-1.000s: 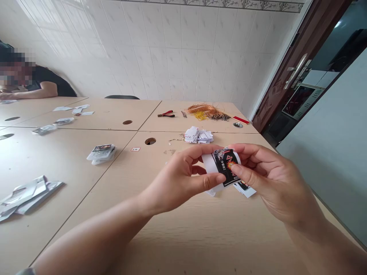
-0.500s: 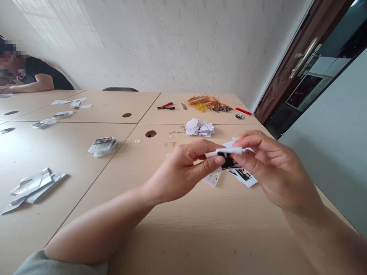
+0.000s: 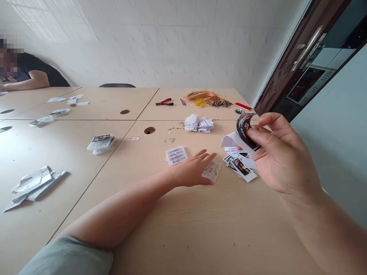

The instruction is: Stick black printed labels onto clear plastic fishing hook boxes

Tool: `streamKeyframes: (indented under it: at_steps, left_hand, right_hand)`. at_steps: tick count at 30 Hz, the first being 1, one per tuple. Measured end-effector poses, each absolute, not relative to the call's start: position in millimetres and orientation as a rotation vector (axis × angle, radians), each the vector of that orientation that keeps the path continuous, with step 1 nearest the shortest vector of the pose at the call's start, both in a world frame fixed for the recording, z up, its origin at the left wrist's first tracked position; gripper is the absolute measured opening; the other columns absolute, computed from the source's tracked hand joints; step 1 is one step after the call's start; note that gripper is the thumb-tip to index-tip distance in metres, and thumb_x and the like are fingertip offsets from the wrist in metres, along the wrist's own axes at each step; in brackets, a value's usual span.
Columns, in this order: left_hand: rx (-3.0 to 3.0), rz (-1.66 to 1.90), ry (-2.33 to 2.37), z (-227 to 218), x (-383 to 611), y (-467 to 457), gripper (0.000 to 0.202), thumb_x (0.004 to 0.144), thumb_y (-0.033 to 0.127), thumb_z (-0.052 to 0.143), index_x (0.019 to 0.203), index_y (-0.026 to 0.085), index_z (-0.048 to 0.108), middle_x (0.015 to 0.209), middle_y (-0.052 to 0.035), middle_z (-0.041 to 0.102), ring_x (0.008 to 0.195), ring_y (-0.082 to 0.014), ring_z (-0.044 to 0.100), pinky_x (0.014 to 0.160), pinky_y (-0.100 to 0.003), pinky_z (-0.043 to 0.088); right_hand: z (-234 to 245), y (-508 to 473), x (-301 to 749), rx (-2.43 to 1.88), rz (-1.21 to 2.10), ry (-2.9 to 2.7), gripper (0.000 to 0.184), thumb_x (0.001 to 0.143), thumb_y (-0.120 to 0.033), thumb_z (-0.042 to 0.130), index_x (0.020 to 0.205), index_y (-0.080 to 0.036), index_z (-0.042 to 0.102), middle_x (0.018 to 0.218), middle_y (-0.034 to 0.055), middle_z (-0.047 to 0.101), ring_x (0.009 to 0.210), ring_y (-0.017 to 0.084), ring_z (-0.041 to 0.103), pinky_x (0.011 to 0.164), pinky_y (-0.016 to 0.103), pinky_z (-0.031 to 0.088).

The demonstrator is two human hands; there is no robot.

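Note:
My right hand [image 3: 282,152] pinches a black printed label [image 3: 244,128], which curls above a bent white backing paper [image 3: 233,140]. Fingers spread, my left hand [image 3: 197,168] is over a small clear plastic box [image 3: 212,171] with small parts in it; whether it touches the box I cannot tell. Another clear compartment box [image 3: 176,155] with dark small items lies just beyond my left wrist. Beneath my right hand is a loose pile of printed labels [image 3: 242,168], partly covered by the held paper.
Farther back lie a stack of white cards [image 3: 198,123], pliers [image 3: 164,102] and a bundle of orange wires [image 3: 208,97]. Stacked clear boxes [image 3: 101,143] and folded white papers [image 3: 36,187] are on the left. A person [image 3: 34,72] sits at the far left.
My left hand has let go of the label and moved down to the clear box. My right hand has lifted the label away to the right, where it now curls.

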State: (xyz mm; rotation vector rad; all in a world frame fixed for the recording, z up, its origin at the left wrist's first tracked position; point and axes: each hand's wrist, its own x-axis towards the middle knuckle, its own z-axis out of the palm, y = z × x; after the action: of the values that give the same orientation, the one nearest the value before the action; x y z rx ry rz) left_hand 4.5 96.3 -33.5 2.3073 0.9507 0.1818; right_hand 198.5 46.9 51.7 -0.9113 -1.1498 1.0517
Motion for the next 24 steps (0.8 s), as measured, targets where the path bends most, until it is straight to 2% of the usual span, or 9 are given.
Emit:
streamKeyframes:
  at_steps: [2,5,8,11,14,16,18,21,24]
  left_hand:
    - [2.324,0.268,0.950,-31,5,95,0.088,0.078,0.031,0.081,0.155,0.021,0.040,0.155,-0.0205,0.050,0.149,-0.0409,0.041,0.117,-0.056,0.039]
    - [2.343,0.470,0.970,-21,5,91,0.085,0.082,0.024,0.077,0.157,0.027,0.037,0.155,-0.0185,0.046,0.124,-0.0364,0.064,0.103,-0.052,0.052]
    - [2.361,0.807,0.940,-5,1,81,0.081,0.089,0.026,0.073,0.159,0.030,0.032,0.156,-0.0178,0.040,0.125,-0.0328,0.061,0.098,-0.044,0.057]
    - [2.358,1.218,0.675,13,-7,65,0.089,0.090,0.020,0.075,0.161,0.039,0.026,0.152,-0.0132,0.043,0.137,-0.0303,0.050,0.099,-0.036,0.056]
    - [2.373,1.255,0.469,28,-13,50,0.098,0.091,0.009,0.068,0.164,0.046,0.013,0.158,-0.0085,0.041,0.149,-0.0304,0.037,0.114,-0.042,0.047]
    - [2.317,1.242,0.433,34,-14,44,0.098,0.092,0.004,0.062,0.163,0.048,0.012,0.164,-0.0053,0.038,0.151,-0.0314,0.035,0.117,-0.044,0.044]
    - [2.173,1.241,0.427,37,-15,40,0.093,0.094,0.002,0.059,0.161,0.051,0.016,0.163,-0.0038,0.040,0.144,-0.0298,0.044,0.109,-0.040,0.049]
    - [1.904,1.182,0.432,38,-14,39,0.069,0.100,0.007,0.054,0.152,0.048,0.035,0.141,-0.0033,0.057,0.115,-0.0192,0.062,0.093,-0.030,0.054]
    - [1.786,1.148,0.410,38,-13,41,0.041,0.103,0.010,0.051,0.135,0.035,0.054,0.120,-0.0026,0.061,0.100,-0.0137,0.060,0.086,-0.024,0.051]
  right_hand:
    - [50,47,200,-0.912,1.025,-1.213,0.019,0.084,-0.022,0.067,0.082,-0.031,0.050,0.074,-0.0065,0.063,0.073,0.016,0.069,0.064,0.029,0.056]
    - [51,43,204,-0.890,0.971,-1.350,0.014,0.089,-0.025,0.064,0.083,-0.030,0.053,0.080,-0.0056,0.069,0.071,0.016,0.069,0.061,0.028,0.056]
    - [58,30,210,-0.874,0.900,-1.529,0.013,0.094,-0.021,0.063,0.084,-0.030,0.062,0.081,-0.0046,0.071,0.069,0.014,0.069,0.061,0.025,0.056]
    - [65,14,215,-0.849,0.697,-1.813,0.016,0.090,-0.017,0.066,0.084,-0.030,0.060,0.080,-0.0041,0.070,0.074,0.015,0.068,0.065,0.026,0.057]
    - [72,3,216,-0.721,0.655,-2.021,0.023,0.086,-0.008,0.063,0.089,-0.029,0.056,0.078,-0.0046,0.070,0.068,0.015,0.069,0.063,0.028,0.059]
    - [76,-1,216,-0.664,0.610,-2.075,0.028,0.083,-0.004,0.062,0.092,-0.029,0.056,0.079,-0.0042,0.070,0.068,0.015,0.070,0.064,0.029,0.061]
    - [80,-2,216,-0.675,0.532,-2.108,0.030,0.082,-0.001,0.061,0.092,-0.029,0.056,0.076,-0.0047,0.071,0.068,0.015,0.071,0.065,0.028,0.061]
    - [84,-2,215,-0.680,0.435,-2.167,0.030,0.081,0.000,0.059,0.090,-0.029,0.056,0.072,-0.0058,0.071,0.068,0.015,0.070,0.070,0.030,0.061]
    - [83,1,213,-0.644,0.376,-2.188,0.030,0.081,0.001,0.057,0.090,-0.027,0.058,0.070,-0.0053,0.070,0.072,0.015,0.071,0.071,0.030,0.059]
